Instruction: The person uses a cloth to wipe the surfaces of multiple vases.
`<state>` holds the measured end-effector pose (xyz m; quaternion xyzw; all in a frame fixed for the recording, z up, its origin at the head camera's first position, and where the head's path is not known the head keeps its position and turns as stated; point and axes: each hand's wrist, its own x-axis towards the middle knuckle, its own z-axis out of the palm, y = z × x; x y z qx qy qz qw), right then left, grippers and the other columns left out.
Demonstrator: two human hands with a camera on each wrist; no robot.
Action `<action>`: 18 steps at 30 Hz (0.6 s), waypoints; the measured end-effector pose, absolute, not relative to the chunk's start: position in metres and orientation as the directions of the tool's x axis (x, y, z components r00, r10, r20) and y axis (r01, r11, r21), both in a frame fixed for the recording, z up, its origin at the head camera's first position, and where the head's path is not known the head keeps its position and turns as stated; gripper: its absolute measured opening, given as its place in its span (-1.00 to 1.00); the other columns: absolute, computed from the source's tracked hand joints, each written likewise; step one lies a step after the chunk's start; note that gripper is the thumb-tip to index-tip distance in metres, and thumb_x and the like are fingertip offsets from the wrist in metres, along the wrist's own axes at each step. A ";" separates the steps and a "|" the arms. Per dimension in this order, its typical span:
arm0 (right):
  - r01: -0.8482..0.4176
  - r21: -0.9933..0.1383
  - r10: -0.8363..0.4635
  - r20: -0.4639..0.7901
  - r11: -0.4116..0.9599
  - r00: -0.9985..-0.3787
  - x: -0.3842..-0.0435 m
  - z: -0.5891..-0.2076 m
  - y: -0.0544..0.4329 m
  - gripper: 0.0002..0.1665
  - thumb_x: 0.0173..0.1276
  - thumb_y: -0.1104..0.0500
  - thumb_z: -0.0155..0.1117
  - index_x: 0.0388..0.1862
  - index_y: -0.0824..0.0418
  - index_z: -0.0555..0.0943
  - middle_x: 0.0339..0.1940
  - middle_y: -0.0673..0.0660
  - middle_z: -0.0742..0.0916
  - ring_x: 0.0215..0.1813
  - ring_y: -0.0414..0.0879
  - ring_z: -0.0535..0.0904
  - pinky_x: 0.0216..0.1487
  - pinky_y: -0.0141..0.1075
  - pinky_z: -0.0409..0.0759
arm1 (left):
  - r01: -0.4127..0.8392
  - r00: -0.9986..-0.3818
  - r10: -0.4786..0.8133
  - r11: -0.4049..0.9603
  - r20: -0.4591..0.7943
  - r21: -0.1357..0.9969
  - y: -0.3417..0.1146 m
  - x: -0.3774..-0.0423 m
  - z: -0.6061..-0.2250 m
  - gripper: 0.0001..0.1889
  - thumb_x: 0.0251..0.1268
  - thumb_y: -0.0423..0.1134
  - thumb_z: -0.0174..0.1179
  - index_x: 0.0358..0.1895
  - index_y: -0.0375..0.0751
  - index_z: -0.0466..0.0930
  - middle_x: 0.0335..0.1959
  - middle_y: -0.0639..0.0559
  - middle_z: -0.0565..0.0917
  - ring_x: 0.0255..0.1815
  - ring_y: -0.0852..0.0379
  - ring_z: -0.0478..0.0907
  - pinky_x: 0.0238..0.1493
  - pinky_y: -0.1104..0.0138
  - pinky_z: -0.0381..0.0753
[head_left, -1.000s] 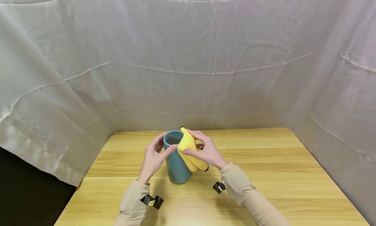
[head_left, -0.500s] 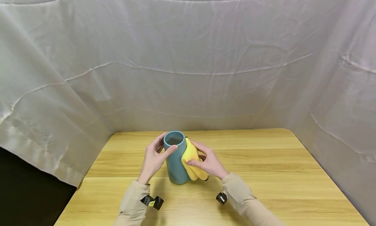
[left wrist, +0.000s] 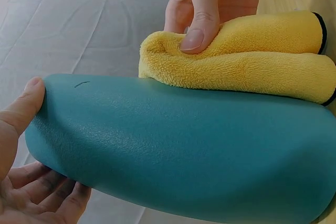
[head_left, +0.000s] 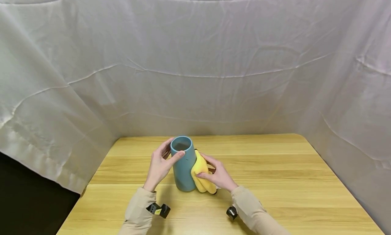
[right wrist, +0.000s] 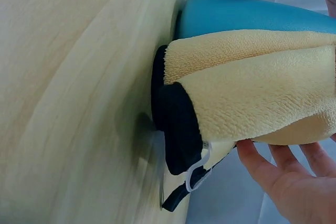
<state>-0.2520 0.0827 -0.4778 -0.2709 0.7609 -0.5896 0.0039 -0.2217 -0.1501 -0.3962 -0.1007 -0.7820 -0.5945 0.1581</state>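
A blue tapered vase (head_left: 184, 172) stands upright on the wooden table. My left hand (head_left: 160, 165) grips it near the top, thumb at the front of the rim and fingers round the far left side. Against the vase's right side lies a folded yellow cloth (head_left: 200, 170) with dark edging, held by my right hand (head_left: 218, 174). In the left wrist view the right thumb presses into the cloth (left wrist: 241, 69) close along the vase wall (left wrist: 173, 140). A small dark mark shows on the vase near its rim. The cloth's lower folds hang close over the tabletop in the right wrist view.
The wooden table (head_left: 290, 180) extends to both sides. Grey fabric (head_left: 213, 92) hangs behind and along the sides. A black area (head_left: 30, 194) lies beyond the table at the lower left. Both sleeves carry small black wrist cameras.
My right hand has moved the cloth down the vase's right side, from over the rim to lower on the wall. The left hand and the vase have stayed in place.
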 end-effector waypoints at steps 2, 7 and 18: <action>-0.409 -0.899 -0.419 0.315 0.155 -0.852 -0.252 -0.478 0.083 -0.13 0.21 0.19 0.53 0.49 0.08 0.41 0.42 0.20 0.57 0.36 0.19 0.53 0.30 0.18 0.55 | 0.350 -0.928 -0.027 0.274 0.371 0.896 -0.150 -0.222 -0.397 -0.37 0.18 -0.24 0.46 0.34 -0.20 0.49 0.28 -0.19 0.62 0.38 -0.16 0.52 0.42 -0.01 0.43; -0.412 -0.900 -0.424 0.320 0.144 -0.847 -0.252 -0.478 0.083 -0.13 0.22 0.20 0.52 0.50 0.08 0.40 0.42 0.20 0.56 0.35 0.19 0.53 0.30 0.17 0.56 | 0.357 -0.925 -0.027 0.278 0.378 0.892 -0.150 -0.222 -0.398 -0.38 0.19 -0.24 0.46 0.34 -0.21 0.50 0.27 -0.20 0.63 0.38 -0.17 0.53 0.41 -0.02 0.43; -0.390 -0.911 -0.404 0.309 0.134 -0.861 -0.250 -0.469 0.082 -0.14 0.21 0.20 0.53 0.49 0.05 0.41 0.42 0.18 0.57 0.34 0.17 0.53 0.30 0.12 0.57 | 0.351 -0.927 -0.030 0.276 0.373 0.895 -0.149 -0.221 -0.396 -0.37 0.17 -0.23 0.47 0.33 -0.20 0.50 0.26 -0.18 0.64 0.37 -0.14 0.54 0.42 0.00 0.44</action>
